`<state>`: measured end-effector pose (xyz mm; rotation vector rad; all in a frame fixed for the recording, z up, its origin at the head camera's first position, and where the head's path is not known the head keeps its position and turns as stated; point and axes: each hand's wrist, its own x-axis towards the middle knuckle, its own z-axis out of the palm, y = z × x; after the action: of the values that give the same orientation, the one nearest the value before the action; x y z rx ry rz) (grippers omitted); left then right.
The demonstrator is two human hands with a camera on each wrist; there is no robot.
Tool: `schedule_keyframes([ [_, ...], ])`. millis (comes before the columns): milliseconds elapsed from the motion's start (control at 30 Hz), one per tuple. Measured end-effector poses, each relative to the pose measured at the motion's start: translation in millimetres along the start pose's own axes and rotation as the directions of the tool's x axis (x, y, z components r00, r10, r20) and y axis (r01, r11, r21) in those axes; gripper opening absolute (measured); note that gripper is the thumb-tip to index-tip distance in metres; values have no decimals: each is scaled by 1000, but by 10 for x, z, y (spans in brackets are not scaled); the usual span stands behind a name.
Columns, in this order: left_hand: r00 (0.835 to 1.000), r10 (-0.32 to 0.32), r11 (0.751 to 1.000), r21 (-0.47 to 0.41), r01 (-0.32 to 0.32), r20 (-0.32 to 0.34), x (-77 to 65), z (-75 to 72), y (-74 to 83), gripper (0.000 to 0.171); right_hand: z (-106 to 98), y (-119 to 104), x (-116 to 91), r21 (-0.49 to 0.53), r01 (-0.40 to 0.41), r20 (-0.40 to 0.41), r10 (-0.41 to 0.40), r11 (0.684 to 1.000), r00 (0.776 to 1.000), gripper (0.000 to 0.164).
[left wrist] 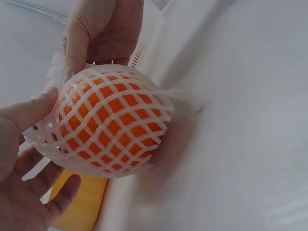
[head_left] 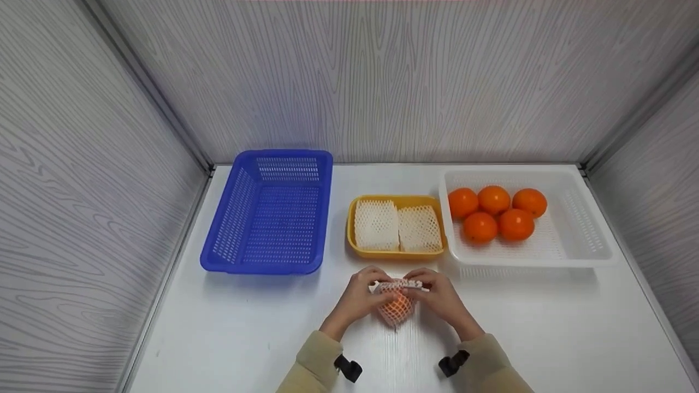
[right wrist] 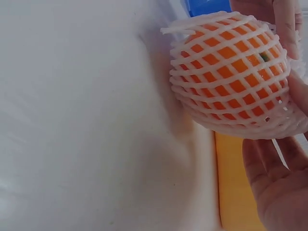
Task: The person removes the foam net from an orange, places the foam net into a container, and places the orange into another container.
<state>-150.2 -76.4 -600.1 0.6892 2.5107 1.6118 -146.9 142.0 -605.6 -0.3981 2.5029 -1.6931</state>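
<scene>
An orange sits inside a white foam net sleeve above the table's front middle. On one side my left hand pinches the sleeve's upper edge between thumb and fingers. Opposite it, my right hand pinches the same gathered edge. Through the mesh the right wrist view shows a small green stem spot on the fruit. In that view part of the right hand is cut off by the frame. Just beyond the hands, a yellow tray holds two stacks of flat foam net sleeves.
To the left stands a blue plastic basket with nothing visible in it. A white basket at the right holds several bare oranges. Pale wood-grain panels enclose the white table at the back and sides.
</scene>
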Motion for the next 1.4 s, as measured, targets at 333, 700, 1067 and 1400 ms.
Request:
schedule_keyframes([
  [333,998,-53,998,17,53,22,0,-38,-21,26,32,-9,19,23,-21,6,21,1000,1000,20],
  [700,994,40,999,17,-38,-104,67,15,14,13,-95,-204,-50,113,-90,132,75,989,988,26],
  [1067,992,-125,992,-14,124,-8,-5,-54,-20,28,42,-27,14,77,-121,2,121,990,993,18],
  [1400,995,-67,998,16,68,-74,34,-20,-18,13,46,-69,50,103,-145,-3,146,984,989,22],
])
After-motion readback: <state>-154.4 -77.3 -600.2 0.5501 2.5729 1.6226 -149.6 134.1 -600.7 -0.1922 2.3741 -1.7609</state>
